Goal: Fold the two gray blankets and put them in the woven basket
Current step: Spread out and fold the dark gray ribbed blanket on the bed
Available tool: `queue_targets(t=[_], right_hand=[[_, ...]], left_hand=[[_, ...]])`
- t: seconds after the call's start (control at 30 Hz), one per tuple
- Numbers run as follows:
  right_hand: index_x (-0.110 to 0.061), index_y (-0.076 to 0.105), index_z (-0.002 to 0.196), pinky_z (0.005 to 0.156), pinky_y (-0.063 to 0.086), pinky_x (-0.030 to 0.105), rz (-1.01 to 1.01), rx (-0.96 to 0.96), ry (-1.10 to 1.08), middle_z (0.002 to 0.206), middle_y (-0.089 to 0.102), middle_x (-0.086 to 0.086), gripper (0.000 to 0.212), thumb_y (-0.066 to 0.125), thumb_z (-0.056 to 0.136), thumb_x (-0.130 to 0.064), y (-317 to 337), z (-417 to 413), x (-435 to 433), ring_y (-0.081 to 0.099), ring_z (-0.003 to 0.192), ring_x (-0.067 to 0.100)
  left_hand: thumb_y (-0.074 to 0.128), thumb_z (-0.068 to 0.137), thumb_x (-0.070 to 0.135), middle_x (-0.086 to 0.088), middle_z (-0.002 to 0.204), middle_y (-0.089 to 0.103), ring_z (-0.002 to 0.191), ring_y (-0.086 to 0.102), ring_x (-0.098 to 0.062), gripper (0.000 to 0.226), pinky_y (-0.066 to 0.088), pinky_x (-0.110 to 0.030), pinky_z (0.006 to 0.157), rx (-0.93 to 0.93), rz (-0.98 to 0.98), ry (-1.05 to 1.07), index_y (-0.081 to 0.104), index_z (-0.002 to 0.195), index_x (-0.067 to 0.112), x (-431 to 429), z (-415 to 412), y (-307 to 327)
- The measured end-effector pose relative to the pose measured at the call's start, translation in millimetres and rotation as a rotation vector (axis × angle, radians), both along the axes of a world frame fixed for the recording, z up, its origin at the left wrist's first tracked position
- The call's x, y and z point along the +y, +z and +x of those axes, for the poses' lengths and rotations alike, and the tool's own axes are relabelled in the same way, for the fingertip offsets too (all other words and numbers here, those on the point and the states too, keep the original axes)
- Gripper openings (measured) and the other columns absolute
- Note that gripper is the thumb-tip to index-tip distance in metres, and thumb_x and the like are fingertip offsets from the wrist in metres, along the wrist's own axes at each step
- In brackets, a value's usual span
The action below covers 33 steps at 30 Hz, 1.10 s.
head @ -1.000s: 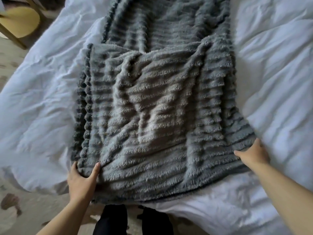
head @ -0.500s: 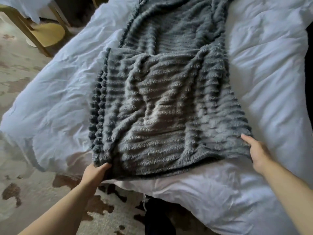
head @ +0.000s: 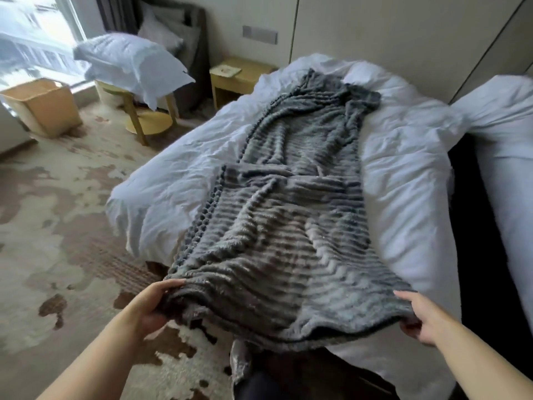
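Note:
A gray ribbed blanket (head: 288, 220) with a pom-pom edge on its left side lies lengthwise along the white bed (head: 403, 174). Its near part is folded over itself. My left hand (head: 153, 304) grips the near left corner. My right hand (head: 421, 321) grips the near right corner. The near edge is raised off the foot of the bed and sags between my hands. I cannot tell a second blanket apart from the first. A tan square basket (head: 43, 108) stands on the floor at the far left by the window.
A white pillow (head: 129, 64) rests on a yellow stool (head: 147, 116) left of the bed. A yellow nightstand (head: 233, 79) stands by the head of the bed. A second white bed (head: 507, 157) is on the right across a dark gap. Patterned carpet covers the floor.
Both hands have lifted the blanket's near edge off the bed and pulled it toward me. The view has tilted up, bringing the room, the stool and the basket into sight.

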State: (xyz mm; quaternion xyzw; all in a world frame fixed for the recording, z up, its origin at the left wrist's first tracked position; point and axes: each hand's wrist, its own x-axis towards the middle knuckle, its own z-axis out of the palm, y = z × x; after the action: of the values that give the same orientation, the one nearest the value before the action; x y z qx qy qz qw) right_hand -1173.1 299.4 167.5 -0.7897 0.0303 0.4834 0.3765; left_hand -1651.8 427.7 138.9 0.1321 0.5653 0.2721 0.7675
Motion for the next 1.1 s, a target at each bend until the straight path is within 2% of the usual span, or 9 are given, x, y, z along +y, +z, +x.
queue_targets(t=[0.17, 0.27, 0.33, 0.47, 0.6, 0.73, 0.83, 0.97, 1.1], right_hand=[[-0.009, 0.065, 0.094, 0.045, 0.056, 0.03, 0.198, -0.031, -0.118, 0.054, 0.069, 0.007, 0.012, 0.061, 0.087, -0.017, 30, -12, -33, 0.067, 0.051, 0.025], [-0.011, 0.065, 0.112, 0.068, 0.056, 0.039, 0.255, -0.055, -0.153, 0.067, 0.073, 0.008, 0.027, 0.063, 0.086, -0.015, 27, -8, -49, 0.066, 0.078, 0.028], [-0.012, 0.064, 0.117, 0.067, 0.054, 0.039, 0.244, -0.073, -0.15, 0.09, 0.074, 0.012, 0.031, 0.065, 0.085, -0.015, 19, -6, -65, 0.065, 0.085, 0.029], [-0.009, 0.057, 0.126, 0.073, 0.052, 0.041, 0.117, -0.114, -0.132, 0.119, 0.062, 0.018, 0.045, 0.07, 0.084, -0.017, -8, -4, -106, 0.062, 0.102, 0.036], [-0.003, 0.054, 0.126, 0.075, 0.053, 0.043, -0.12, -0.153, -0.087, 0.12, 0.06, 0.023, 0.045, 0.068, 0.086, -0.016, -35, -7, -160, 0.06, 0.101, 0.039], [0.002, 0.055, 0.124, 0.081, 0.05, 0.045, -0.239, -0.315, -0.06, 0.123, 0.059, 0.024, 0.044, 0.069, 0.087, -0.016, -46, -11, -196, 0.059, 0.104, 0.041], [0.003, 0.056, 0.124, 0.074, 0.05, 0.039, -0.191, -0.38, 0.026, 0.128, 0.057, 0.02, 0.044, 0.067, 0.089, -0.02, -44, -18, -211, 0.057, 0.104, 0.037], [0.003, 0.051, 0.132, 0.092, 0.045, 0.041, -0.17, -0.408, 0.103, 0.135, 0.053, 0.02, 0.05, 0.065, 0.09, -0.021, -47, -23, -233, 0.052, 0.118, 0.038], [0.002, 0.049, 0.135, 0.081, 0.045, 0.041, -0.192, -0.322, 0.013, 0.14, 0.049, 0.015, 0.051, 0.065, 0.091, -0.02, -59, -34, -262, 0.05, 0.121, 0.035]], left_hand=[[0.062, 0.075, 0.012, -0.025, 0.077, 0.07, 0.057, 0.069, -0.032, 0.021, 0.058, -0.04, 0.05, 0.117, -0.032, -0.265, 0.072, 0.079, -0.006, -45, -27, 23], [0.057, 0.078, 0.02, -0.023, 0.071, 0.069, 0.053, 0.067, -0.031, 0.03, 0.056, -0.035, 0.049, 0.122, -0.009, -0.189, 0.074, 0.069, -0.003, -62, -29, 25], [0.051, 0.084, 0.018, -0.021, 0.072, 0.068, 0.057, 0.067, -0.03, 0.031, 0.057, -0.036, 0.057, 0.15, -0.028, -0.136, 0.071, 0.076, -0.004, -75, -29, 21], [0.051, 0.083, -0.002, -0.02, 0.064, 0.065, 0.05, 0.064, -0.031, 0.012, 0.054, -0.034, 0.045, 0.624, 0.094, -0.26, 0.061, 0.087, -0.007, -101, -41, 5], [0.051, 0.078, 0.003, -0.024, 0.096, 0.065, 0.084, 0.062, -0.035, 0.024, 0.046, -0.03, 0.06, 1.087, 0.199, -0.412, 0.057, 0.101, -0.002, -131, -66, -6], [0.045, 0.085, -0.002, -0.026, 0.114, 0.059, 0.096, 0.058, -0.038, 0.054, 0.048, -0.037, 0.072, 1.239, 0.439, -0.369, 0.04, 0.135, 0.018, -157, -77, -12], [0.04, 0.088, 0.001, -0.021, 0.117, 0.061, 0.098, 0.059, -0.035, 0.048, 0.05, -0.035, 0.073, 1.344, 0.602, -0.545, 0.05, 0.132, 0.019, -172, -75, -9], [0.044, 0.089, 0.005, -0.022, 0.086, 0.067, 0.063, 0.061, -0.03, 0.019, 0.046, -0.03, 0.044, 1.269, 0.379, -0.483, 0.062, 0.082, 0.006, -202, -70, 4], [0.056, 0.091, 0.018, -0.02, 0.07, 0.064, 0.054, 0.06, -0.03, 0.024, 0.049, -0.031, 0.046, 0.974, 0.231, -0.141, 0.065, 0.082, -0.001, -224, -68, 13]])
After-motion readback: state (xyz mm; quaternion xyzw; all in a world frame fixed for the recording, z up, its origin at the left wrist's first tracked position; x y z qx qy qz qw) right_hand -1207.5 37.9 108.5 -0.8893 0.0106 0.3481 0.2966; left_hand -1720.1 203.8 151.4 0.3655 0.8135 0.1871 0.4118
